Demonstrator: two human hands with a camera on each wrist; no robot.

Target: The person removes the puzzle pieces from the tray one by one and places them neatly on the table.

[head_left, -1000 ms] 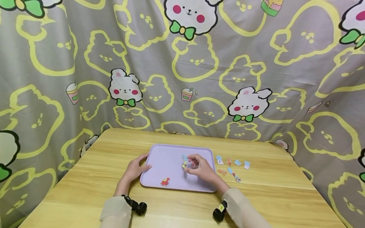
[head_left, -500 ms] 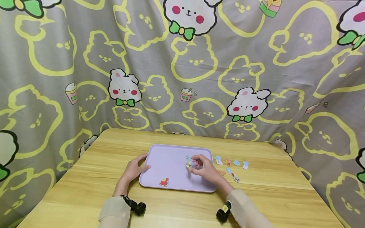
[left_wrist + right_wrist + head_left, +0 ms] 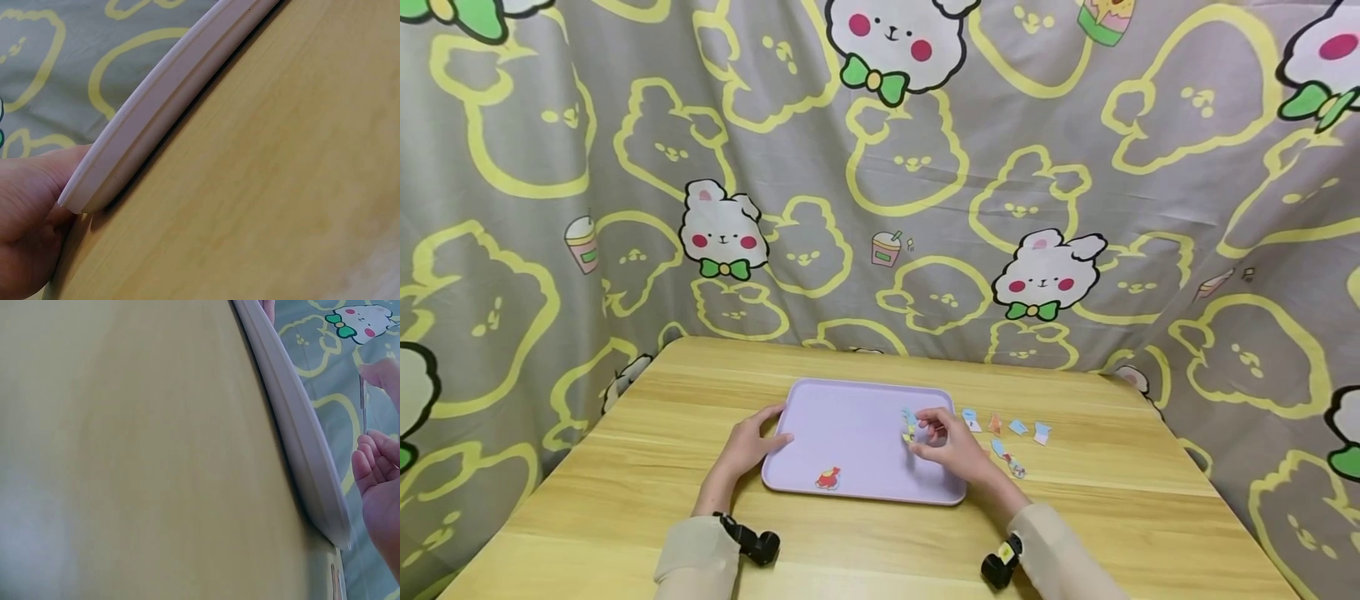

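Note:
My left hand (image 3: pixel 749 446) grips the left side of a lilac tray (image 3: pixel 850 425), thumb over the rim. The left wrist view shows that hand (image 3: pixel 28 219) at the corner of the tray wall (image 3: pixel 131 125). Above the tray's right part, my right hand (image 3: pixel 953 446) pinches a flat, irregular puzzle piece (image 3: pixel 909 425), blue at the top and yellow below, between thumb and fingertips. From the right wrist, the piece (image 3: pixel 362 403) appears edge-on as a thin line. A red and yellow puzzle piece (image 3: pixel 828 477) lies in the tray near its front edge.
Several flat puzzle pieces lie on the wooden table (image 3: pixel 865 542) right of the tray: blue-white ones (image 3: pixel 1042 432), an orange one (image 3: pixel 995 424) and a longer multicoloured one (image 3: pixel 1008 458). A patterned grey curtain (image 3: pixel 820 158) hangs behind the table.
My right hand has moved right across the tray with the puzzle piece in its fingers. The left hand stays on the tray edge, and the view has shifted slightly.

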